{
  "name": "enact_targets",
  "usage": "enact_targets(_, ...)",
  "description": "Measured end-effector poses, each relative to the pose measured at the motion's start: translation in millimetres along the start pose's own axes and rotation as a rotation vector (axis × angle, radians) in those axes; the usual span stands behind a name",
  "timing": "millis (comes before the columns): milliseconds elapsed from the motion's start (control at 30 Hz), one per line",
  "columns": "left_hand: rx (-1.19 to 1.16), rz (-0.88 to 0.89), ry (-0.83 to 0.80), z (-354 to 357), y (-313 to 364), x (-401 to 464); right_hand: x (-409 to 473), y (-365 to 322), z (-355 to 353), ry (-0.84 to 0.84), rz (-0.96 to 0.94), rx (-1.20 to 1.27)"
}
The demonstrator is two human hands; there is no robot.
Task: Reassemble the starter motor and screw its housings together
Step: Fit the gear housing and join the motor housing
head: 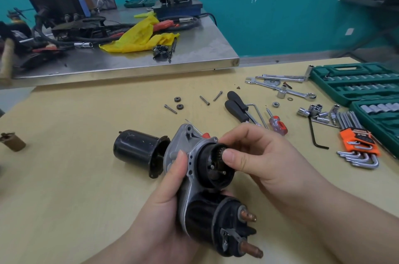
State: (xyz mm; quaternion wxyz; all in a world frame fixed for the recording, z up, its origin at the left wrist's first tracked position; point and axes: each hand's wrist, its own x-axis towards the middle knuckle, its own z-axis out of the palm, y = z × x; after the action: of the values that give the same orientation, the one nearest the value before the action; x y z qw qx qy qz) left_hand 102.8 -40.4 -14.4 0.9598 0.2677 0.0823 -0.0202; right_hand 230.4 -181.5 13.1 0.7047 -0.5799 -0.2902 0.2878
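My left hand (166, 190) grips the silver starter housing (183, 140) from the left, thumb on its flange. A black solenoid (220, 225) with two copper terminals hangs at its lower end. My right hand (254, 155) pinches a small planet gear (220, 152) with thumb and forefinger inside the black ring-gear cup (212, 168), where small pins show. The black motor can (138, 151) lies on its side on the table to the left, open end toward the housing. Two loose gears (178, 103) and three long screws (204, 100) lie farther back.
Two black-handled screwdrivers (237, 106), a red screwdriver (277, 124), spanners, loose sockets (313, 111), an orange hex-key set (358, 145) and green socket cases (354, 82) fill the right side. A brass cylinder (11, 141) sits far left. A cluttered steel bench (129, 63) stands behind.
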Motion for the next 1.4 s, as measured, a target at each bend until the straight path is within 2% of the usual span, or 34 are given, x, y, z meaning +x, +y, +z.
enact_targets(100,-0.033,-0.017,0.02,-2,-1,0,-5,6,9,0.079,-0.024,-0.013)
enact_targets(200,-0.028,-0.052,0.06,-3,-1,1,-10,3,10,0.165,-0.231,-0.345)
enact_targets(267,-0.033,-0.064,0.051,-1,0,-1,-12,1,7,0.145,-0.431,-0.609)
enact_targets(300,-0.03,-0.06,0.05,-2,0,-1,-13,1,6,0.144,-0.491,-0.666)
enact_targets(500,-0.007,-0.064,0.077,-3,2,0,-10,3,5,0.155,-0.608,-0.734)
enact_targets(600,-0.044,-0.03,0.004,-7,4,-1,-10,2,5,0.135,-0.69,-0.772)
enact_targets(733,-0.072,-0.062,-0.006,0,5,-4,-12,1,8,0.137,-0.736,-0.792)
enact_targets(800,-0.115,-0.07,0.044,-1,7,-6,-12,1,8,0.143,-0.732,-0.798)
enact_targets(1033,-0.034,0.013,0.066,-8,2,1,-14,2,9,0.13,-0.607,-0.716)
enact_targets(1400,-0.021,0.023,0.048,-3,2,-1,-13,-6,0,0.036,-0.705,-0.848)
